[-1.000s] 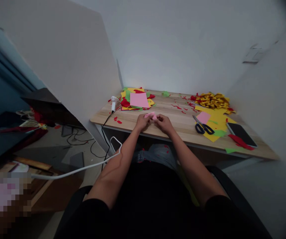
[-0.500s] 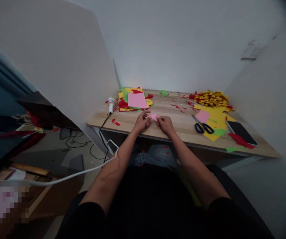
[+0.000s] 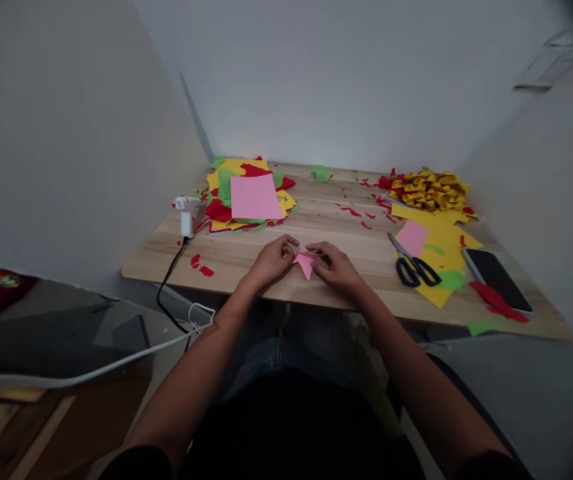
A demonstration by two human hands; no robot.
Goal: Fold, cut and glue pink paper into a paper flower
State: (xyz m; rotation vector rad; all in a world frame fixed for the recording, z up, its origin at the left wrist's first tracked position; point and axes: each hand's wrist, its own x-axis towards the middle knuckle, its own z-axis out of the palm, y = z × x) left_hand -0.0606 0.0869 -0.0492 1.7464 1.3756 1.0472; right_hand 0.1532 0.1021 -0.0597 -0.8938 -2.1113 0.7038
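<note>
A small piece of pink paper [image 3: 306,264], folded to a downward point, is held between both hands near the table's front edge. My left hand [image 3: 277,259] pinches its left side, fingers curled. On the right side, my right hand [image 3: 335,264] grips it with thumb and fingers closed. The fingertips hide part of the fold. Scissors [image 3: 411,264] with dark handles lie to the right, partly across a small pink paper sheet [image 3: 412,238] and yellow paper [image 3: 439,235].
A stack of coloured paper topped by a pink sheet [image 3: 255,197] lies back left, beside a white glue gun [image 3: 186,215] with a black cord. Back right sits a pile of folded yellow paper [image 3: 431,191]. A phone [image 3: 499,280] and red scraps [image 3: 499,301] lie far right.
The view has shifted and looks further down. The pink paper is turned, with its point now toward me, and my right hand has its fingers over the top edge.
</note>
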